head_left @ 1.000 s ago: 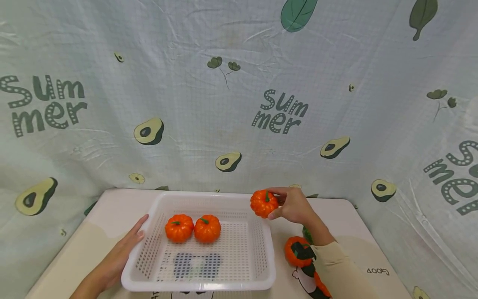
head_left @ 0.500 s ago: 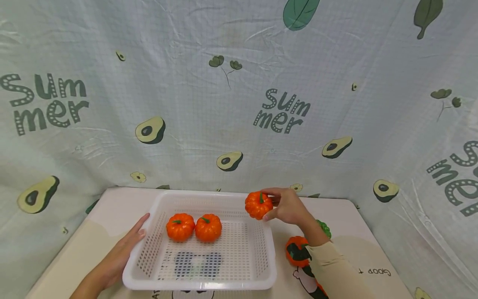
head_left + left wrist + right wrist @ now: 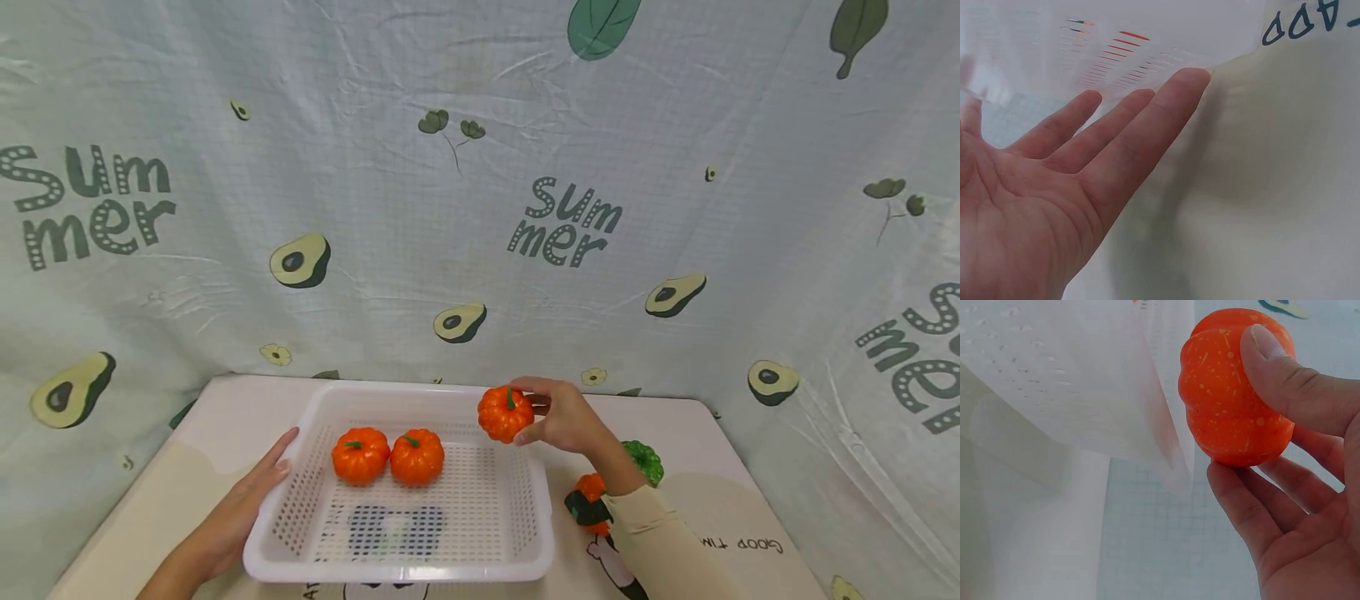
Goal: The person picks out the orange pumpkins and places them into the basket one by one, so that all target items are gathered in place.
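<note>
A small orange pumpkin point(image 3: 501, 414) with a green stem is pinched between the thumb and fingers of my right hand point(image 3: 564, 417), held over the far right corner of the white plastic basket point(image 3: 397, 573). The right wrist view shows the thumb on one side of the pumpkin point(image 3: 1229, 394) and fingertips on the other. Inside the basket, two more orange pumpkins point(image 3: 360, 456) sit side by side toward the back left. My left hand point(image 3: 236, 508) lies along the basket's left outer side; in the left wrist view its extended fingers point(image 3: 1147, 131) are at the slotted wall.
Right of the basket, partly behind my right forearm, are an orange pumpkin point(image 3: 591, 492) with a dark patch and a green bumpy vegetable-like object point(image 3: 643, 462). A printed cloth point(image 3: 390, 208) hangs behind the pale table point(image 3: 195, 433).
My right hand has carried the pumpkin leftward, from the basket's right rim to just inside its far right corner. The left hand stays at the basket's side.
</note>
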`<state>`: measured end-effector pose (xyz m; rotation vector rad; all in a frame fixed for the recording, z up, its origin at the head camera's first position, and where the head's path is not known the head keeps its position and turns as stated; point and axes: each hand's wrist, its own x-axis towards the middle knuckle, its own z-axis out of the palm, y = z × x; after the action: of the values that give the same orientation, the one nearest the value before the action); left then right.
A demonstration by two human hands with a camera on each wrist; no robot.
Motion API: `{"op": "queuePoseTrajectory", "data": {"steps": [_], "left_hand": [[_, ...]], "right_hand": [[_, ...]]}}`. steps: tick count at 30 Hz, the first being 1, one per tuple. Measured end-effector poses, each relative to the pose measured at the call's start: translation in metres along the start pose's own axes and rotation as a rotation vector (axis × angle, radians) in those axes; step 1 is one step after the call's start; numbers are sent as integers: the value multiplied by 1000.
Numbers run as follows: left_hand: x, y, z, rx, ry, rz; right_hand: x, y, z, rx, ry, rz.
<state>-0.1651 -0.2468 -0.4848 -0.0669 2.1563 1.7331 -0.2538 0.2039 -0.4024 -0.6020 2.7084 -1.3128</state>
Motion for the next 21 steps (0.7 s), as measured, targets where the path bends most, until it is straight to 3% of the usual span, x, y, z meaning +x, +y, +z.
{"op": "queuePoseTrajectory", "data": {"steps": [14, 21], "left_hand": [[0, 2, 0, -4, -7, -8], [0, 2, 0, 1, -4, -2]], "right_hand": [[1, 0, 8, 1, -52, -65], [1, 0, 12, 1, -63, -47]]}}
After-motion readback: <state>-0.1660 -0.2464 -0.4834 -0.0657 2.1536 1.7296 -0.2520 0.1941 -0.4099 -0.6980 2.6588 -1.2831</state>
